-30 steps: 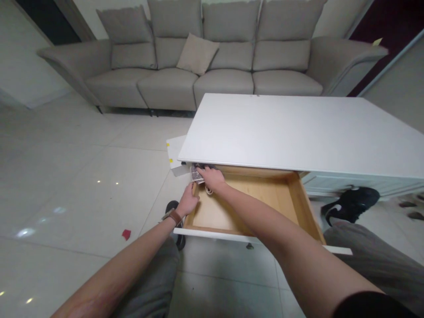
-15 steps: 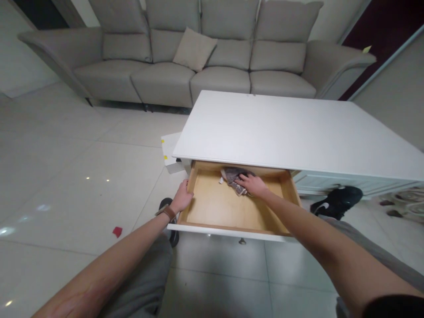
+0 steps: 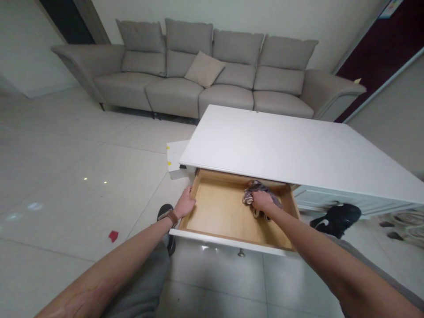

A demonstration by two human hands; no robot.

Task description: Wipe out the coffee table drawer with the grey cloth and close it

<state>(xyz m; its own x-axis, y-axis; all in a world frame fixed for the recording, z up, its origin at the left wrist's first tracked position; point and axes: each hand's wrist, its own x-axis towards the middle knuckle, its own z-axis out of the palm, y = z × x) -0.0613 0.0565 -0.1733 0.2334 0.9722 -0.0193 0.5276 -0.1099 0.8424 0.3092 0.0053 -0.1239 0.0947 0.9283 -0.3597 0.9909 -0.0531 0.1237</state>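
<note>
Prob. wiping drawer (image 3: 217,207), clutching patterned cloth (image 3: 247,197) in R hand (image 3: 262,201); gripping side w/ L hand (image 3: 185,204); needing steady bracing.

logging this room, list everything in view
table: 1, white, centre right
sofa: 1, grey, behind table
loose cushion: 1, beige, on sofa
drawer: 1, wood-toned with white front, pulled out
knob: 1, metallic, drawer front
cloth item: 1, brown patterned, in drawer
box: 1, white, left of table
scrap: 1, red, floor left
wristband: 1, brown, left arm
shoes: 2, black, flanking drawer
left hand: 1, drawer side
right hand: 1, on cloth item
</note>
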